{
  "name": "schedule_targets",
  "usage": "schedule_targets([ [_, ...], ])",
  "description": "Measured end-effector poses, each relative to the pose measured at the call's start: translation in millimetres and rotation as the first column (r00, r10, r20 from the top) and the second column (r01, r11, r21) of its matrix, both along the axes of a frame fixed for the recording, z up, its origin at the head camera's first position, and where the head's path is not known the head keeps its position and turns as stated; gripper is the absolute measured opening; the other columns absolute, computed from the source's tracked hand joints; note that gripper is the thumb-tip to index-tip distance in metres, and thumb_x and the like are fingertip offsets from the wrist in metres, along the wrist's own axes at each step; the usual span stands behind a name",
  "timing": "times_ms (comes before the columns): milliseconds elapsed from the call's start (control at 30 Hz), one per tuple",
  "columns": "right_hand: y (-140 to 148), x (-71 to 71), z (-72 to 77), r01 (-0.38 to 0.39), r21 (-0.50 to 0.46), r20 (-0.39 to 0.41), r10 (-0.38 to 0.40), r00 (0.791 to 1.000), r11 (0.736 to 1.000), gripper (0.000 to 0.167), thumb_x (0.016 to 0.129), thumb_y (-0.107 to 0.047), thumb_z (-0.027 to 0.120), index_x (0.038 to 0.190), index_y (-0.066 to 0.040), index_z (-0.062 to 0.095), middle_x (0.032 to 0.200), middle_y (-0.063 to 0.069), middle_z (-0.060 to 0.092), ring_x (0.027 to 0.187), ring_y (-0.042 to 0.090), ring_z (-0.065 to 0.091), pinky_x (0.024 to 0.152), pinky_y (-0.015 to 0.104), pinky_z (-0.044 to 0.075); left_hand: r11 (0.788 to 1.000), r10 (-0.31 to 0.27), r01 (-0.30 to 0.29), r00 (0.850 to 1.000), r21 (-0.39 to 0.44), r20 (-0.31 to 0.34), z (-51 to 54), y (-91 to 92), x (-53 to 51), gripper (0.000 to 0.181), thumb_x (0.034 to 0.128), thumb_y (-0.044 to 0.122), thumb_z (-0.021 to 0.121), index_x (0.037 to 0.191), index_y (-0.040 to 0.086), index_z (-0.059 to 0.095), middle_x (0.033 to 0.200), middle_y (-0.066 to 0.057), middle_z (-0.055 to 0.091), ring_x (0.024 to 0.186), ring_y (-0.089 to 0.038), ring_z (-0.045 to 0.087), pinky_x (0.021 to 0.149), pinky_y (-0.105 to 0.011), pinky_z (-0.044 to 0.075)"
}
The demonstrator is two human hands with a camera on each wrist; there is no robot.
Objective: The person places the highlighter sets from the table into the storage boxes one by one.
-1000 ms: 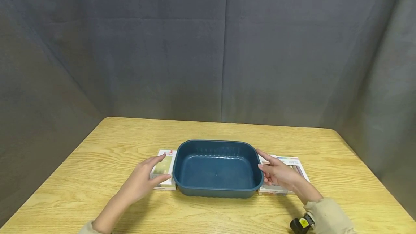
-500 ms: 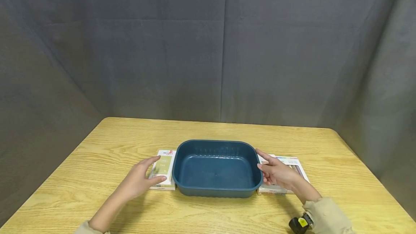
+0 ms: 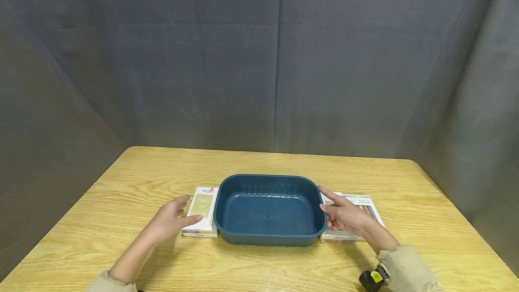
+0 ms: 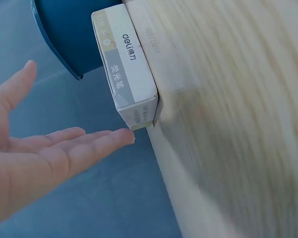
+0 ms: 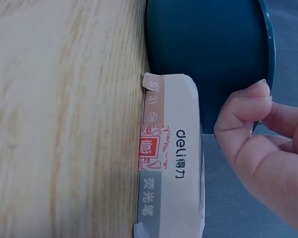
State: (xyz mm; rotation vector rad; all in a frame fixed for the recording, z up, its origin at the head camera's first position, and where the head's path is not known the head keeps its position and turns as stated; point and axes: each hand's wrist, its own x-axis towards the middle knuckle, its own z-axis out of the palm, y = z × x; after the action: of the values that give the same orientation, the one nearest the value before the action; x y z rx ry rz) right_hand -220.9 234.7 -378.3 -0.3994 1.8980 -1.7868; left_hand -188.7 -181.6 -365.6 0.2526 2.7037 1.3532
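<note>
A dark blue rectangular plastic basin (image 3: pixel 267 240) stands on the table between white boxes. Its right rim is in my right hand (image 3: pixel 346 214), thumb at the edge and several fingers curled against the outer side; the right wrist view shows these bent fingers (image 5: pixel 238 116). My left hand (image 3: pixel 168 222) holds nothing, its fingers spread beside the white and yellow-green highlighter box (image 3: pixel 201 206) left of the basin. In the left wrist view a fingertip (image 4: pixel 124 136) lies near that box's corner; contact is unclear. Another highlighter box (image 5: pixel 181 158) is below my right hand.
At the far right lies a white box with a window (image 3: pixel 371 211) showing coloured sticks, partly covered by my right hand. The wooden table (image 3: pixel 259 163) has rounded back corners. Dark grey curtains (image 3: pixel 202 80) surround it. A black device with a yellow patch (image 3: pixel 375 277) is at my right cuff.
My left hand has drawn back leftward from the basin's left side, showing more of the box there. My right hand has stayed at the right rim; the basin looks unmoved on the table.
</note>
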Motion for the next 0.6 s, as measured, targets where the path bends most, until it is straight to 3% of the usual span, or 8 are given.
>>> schedule_targets([
  [300,-1.0,1.5,0.8,0.0,0.001,0.0,0.0,1.0,1.0,0.062,0.098,-0.01,0.035,0.142,-0.006,-0.008,0.062,0.002,0.043,0.053,0.01,0.048,0.051,0.023,0.04,0.99,-0.039,0.024,0.993,0.138,0.111,-4.6,-6.6,-4.3,0.076,0.0836,0.025,0.063,0.131,-0.018,0.022,0.13,-0.04,0.024,0.118,-0.053,0.025,0.091,-0.055,0.031],
  [600,-0.6,1.0,0.1,0.008,-0.01,0.007,-0.008,1.0,1.0,0.063,0.097,-0.01,0.036,0.142,-0.005,-0.007,0.062,0.002,0.044,0.053,0.01,0.049,0.051,0.023,0.04,0.986,-0.036,-0.001,0.976,0.169,0.213,-6.2,-9.5,-6.1,0.072,0.0865,0.025,0.059,0.127,-0.021,0.023,0.119,-0.038,0.039,0.109,-0.048,0.041,0.076,-0.051,0.044],
])
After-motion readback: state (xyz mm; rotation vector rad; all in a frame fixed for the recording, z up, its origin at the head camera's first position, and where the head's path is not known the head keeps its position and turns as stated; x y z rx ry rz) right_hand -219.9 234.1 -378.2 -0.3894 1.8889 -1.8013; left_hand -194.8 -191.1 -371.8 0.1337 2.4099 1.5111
